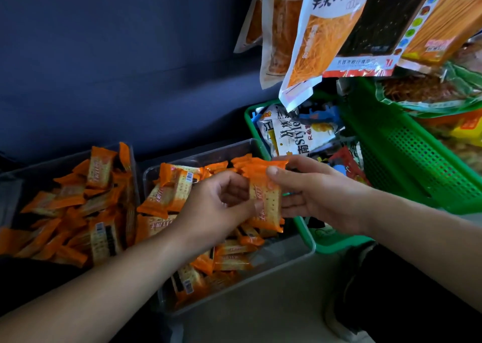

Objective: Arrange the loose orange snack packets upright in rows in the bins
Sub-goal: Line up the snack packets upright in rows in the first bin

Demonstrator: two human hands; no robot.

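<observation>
While it stands upright over the far right part of the right clear bin (284,256), one orange packet (266,199) is held from both sides. The left hand (216,201) curls round its lower left edge; the right hand (313,194) pinches it, thumb in front, fingers behind. Loose packets (161,204) lie jumbled in this bin and the left clear bin (15,186). A green basket (407,160) sits just beside.

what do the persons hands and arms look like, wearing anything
Nothing worn that shows. The left hand and right hand are bare, with no gloves, rings or bands. The left forearm and right forearm are bare to the frame edge: no sleeves, no watch at either wrist.
</observation>
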